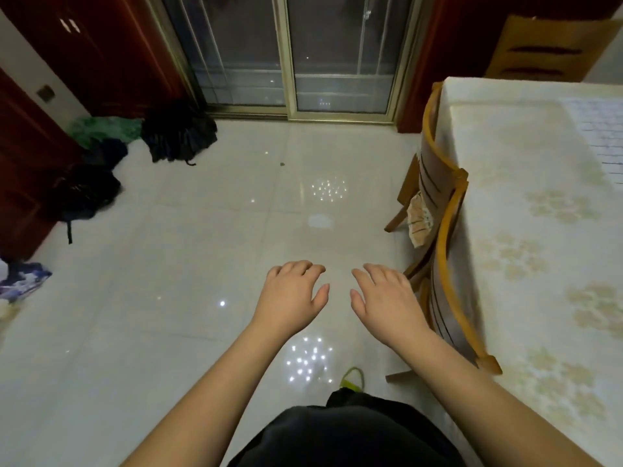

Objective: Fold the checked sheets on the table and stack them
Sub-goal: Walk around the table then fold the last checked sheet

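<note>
Both hands, left (292,293) and right (387,298), hover loosely spread, holding nothing.

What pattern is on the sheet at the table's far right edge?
The sheet is white with a fine dark grid check, seen in the head view.

hands: left hand (291,293) & right hand (384,298) side by side, apart, over floor (168,264)
table (539,230): far right
sheet (600,129): on table, far right edge
chairs (441,230): pushed against table's left side
glass door (286,52): straight ahead, beyond floor
bags (178,133): on floor, far left near door
</note>
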`<state>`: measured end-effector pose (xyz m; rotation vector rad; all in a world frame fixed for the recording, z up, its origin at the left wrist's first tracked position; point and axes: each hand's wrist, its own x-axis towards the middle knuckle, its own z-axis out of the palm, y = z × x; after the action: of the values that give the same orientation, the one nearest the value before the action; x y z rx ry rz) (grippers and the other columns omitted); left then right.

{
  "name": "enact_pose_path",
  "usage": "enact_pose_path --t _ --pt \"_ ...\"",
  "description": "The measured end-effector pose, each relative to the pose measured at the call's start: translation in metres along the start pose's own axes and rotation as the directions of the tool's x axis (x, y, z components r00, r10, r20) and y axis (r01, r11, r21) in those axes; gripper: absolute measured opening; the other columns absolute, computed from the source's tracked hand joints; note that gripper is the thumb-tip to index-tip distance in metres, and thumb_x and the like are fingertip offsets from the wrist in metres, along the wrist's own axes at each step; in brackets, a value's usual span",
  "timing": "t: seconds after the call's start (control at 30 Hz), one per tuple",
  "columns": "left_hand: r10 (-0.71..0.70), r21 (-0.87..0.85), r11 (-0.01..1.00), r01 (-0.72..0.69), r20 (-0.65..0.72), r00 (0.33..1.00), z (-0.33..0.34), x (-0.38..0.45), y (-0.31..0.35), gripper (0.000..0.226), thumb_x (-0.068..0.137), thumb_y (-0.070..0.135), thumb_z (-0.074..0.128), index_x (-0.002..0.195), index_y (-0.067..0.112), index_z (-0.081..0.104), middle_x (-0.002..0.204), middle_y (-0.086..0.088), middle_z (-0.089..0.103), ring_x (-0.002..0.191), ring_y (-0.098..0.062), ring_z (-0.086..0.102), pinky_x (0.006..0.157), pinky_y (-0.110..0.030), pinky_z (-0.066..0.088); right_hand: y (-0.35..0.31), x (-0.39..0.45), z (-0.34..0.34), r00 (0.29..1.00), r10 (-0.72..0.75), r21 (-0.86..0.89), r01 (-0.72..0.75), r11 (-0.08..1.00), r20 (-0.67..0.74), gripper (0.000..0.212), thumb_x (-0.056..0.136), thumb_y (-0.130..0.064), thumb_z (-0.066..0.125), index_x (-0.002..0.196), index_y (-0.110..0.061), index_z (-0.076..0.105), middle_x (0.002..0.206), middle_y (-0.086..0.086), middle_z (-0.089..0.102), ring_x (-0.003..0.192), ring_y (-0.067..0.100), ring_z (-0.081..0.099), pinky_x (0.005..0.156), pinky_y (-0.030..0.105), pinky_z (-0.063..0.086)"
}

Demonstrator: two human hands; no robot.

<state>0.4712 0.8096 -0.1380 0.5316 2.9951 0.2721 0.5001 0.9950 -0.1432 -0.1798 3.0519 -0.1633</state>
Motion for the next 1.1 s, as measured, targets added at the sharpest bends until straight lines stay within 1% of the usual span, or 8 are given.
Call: enact_pose_path --t 0.1,0.23,0.37,0.6,0.7,0.83,0.97,1.1 --pt "0.022 0.013 1.000 -0.022 0.005 1.000 -0.007 0.048 0.011 0.042 0.095 0.045 0.041 0.130 0.027 0.055 0.128 0.008 0.059 0.122 -0.015 0.051 0.101 -0.034 0.032 0.024 0.037 -0.010 1.000 0.026 0.024 -0.027 0.999 0.005 0.042 0.092 -0.038 0.052 0.128 -0.017 0.058 0.125 0.007 0.062 0.116 0.026 0.057 0.098 0.042 0.044" --pt "0.018 0.019 1.000 -0.019 0.033 0.999 -0.014 0.100 0.011 0.041 0.096 0.045 0.042 0.130 0.028 0.055 0.128 0.008 0.059 0.123 -0.015 0.049 0.102 -0.034 0.031 0.048 0.082 -0.021 0.999 0.007 0.038 -0.009 0.999 0.041 0.048 0.098 -0.040 0.039 0.140 -0.019 0.046 0.139 0.005 0.052 0.129 0.024 0.046 0.108 0.040 0.033" --pt "0.039 0.024 0.999 -0.041 0.057 0.998 -0.015 0.139 0.001 0.040 0.095 0.046 0.041 0.129 0.028 0.055 0.127 0.009 0.059 0.122 -0.015 0.050 0.101 -0.033 0.032 0.060 0.123 -0.027 0.998 0.039 0.077 -0.042 0.996 0.042 0.050 0.100 -0.041 0.034 0.144 -0.021 0.039 0.146 0.003 0.045 0.135 0.022 0.038 0.112 0.038 0.026" --pt "0.079 0.005 0.997 -0.080 0.061 0.995 -0.015 0.227 -0.048 0.063 0.085 0.054 0.018 0.126 0.028 0.058 0.124 0.008 0.061 0.119 -0.016 0.054 0.097 -0.037 0.037 0.057 0.219 -0.023 0.997 0.034 0.051 -0.038 0.998 0.071 0.050 0.101 -0.040 0.030 0.146 -0.022 0.035 0.148 0.003 0.041 0.136 0.023 0.036 0.113 0.039 0.024" --pt "0.093 -0.011 0.996 -0.093 0.060 0.994 -0.019 0.274 -0.081 0.065 0.084 0.056 0.016 0.127 0.028 0.056 0.126 0.008 0.060 0.121 -0.015 0.052 0.099 -0.036 0.035 0.054 0.269 -0.019 0.994 0.078 0.016 -0.080 0.997 0.080 0.049 0.098 -0.039 0.033 0.142 -0.020 0.043 0.143 0.006 0.048 0.131 0.025 0.043 0.108 0.040 0.030" --pt "0.089 -0.049 0.995 -0.086 0.059 0.994 -0.036 0.336 -0.119 0.061 0.085 0.056 0.021 0.128 0.029 0.055 0.129 0.008 0.058 0.123 -0.016 0.049 0.099 -0.035 0.034 0.045 0.327 -0.023 0.990 0.138 -0.013 -0.138 0.990 0.038 0.051 0.086 -0.040 0.035 0.118 -0.015 0.065 0.116 0.010 0.066 0.109 0.029 0.060 0.092 0.043 0.047" --pt "0.148 -0.036 0.989 -0.146 0.064 0.987 -0.047 0.387 -0.145 0.046 0.093 0.050 0.036 0.130 0.028 0.054 0.130 0.009 0.057 0.124 -0.015 0.048 0.100 -0.035 0.033 0.041 0.376 -0.033 0.983 0.180 -0.031 -0.179 0.983 0.027 0.048 0.085 -0.040 0.036 0.108 -0.015 0.070 0.111 0.010 0.068 0.105 0.029 0.063 0.089 0.043 0.050" --pt "0.205 -0.038 0.979 -0.202 0.106 0.973 -0.045 0.429 -0.146 0.044 0.096 0.049 0.039 0.133 0.030 0.051 0.133 0.010 0.054 0.126 -0.014 0.046 0.102 -0.035 0.032 0.049 0.415 -0.036 0.969 0.237 -0.039 -0.235 0.971 0.065 0.043 0.085 -0.039 0.041 0.107 -0.016 0.071 0.113 0.010 0.068 0.105 0.029 0.063 0.088 0.043 0.051"
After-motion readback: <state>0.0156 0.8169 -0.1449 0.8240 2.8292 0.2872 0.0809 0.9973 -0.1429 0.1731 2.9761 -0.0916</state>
